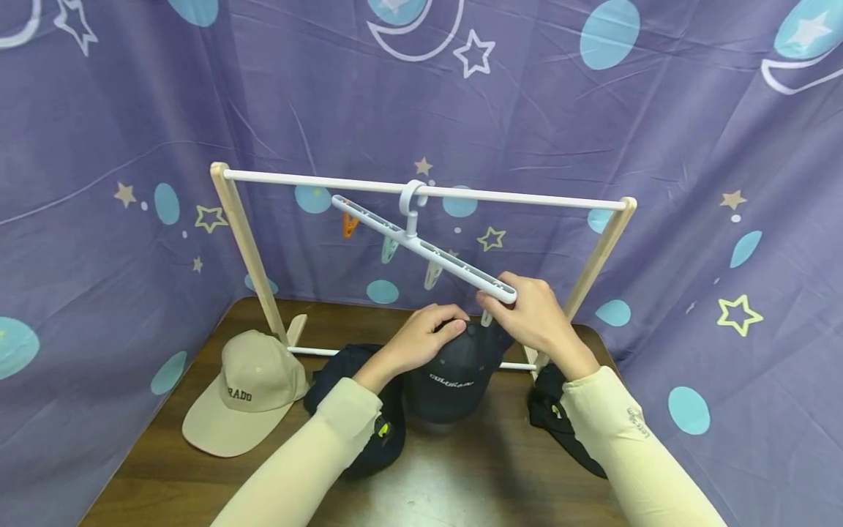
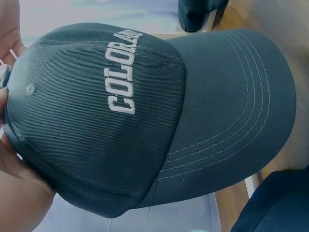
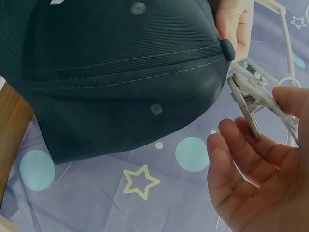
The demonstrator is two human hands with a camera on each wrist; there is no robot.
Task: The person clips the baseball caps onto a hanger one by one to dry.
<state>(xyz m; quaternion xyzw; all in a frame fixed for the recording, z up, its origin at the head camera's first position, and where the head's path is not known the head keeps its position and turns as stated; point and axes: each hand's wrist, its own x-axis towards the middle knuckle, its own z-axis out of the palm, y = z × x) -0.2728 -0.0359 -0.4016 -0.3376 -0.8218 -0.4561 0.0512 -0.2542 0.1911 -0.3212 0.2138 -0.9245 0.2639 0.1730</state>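
A dark cap (image 1: 454, 373) with white COLORADO lettering hangs brim-down in front of the rack. My left hand (image 1: 424, 340) holds it at the crown, as the left wrist view also shows. A white clip hanger (image 1: 454, 269) slants from the rack's top rail, with its right end low. At that end my right hand (image 1: 536, 311) pinches a white clip (image 3: 251, 99), thumb on one side and fingertips at the other leg. The clip's tip is right at the cap's top button (image 3: 228, 50). Other clips hang along the hanger, one orange (image 1: 350, 225), one mint (image 1: 389, 249) and one white (image 1: 432, 275).
On the brown table (image 1: 421, 483) stands the rack, with wooden side posts (image 1: 249, 249) and a white top rail (image 1: 316, 181). A beige cap (image 1: 253, 388) lies left, a dark cap (image 1: 378, 439) beside it, another dark cap (image 1: 560, 410) right. A purple curtain (image 1: 329, 88) surrounds it.
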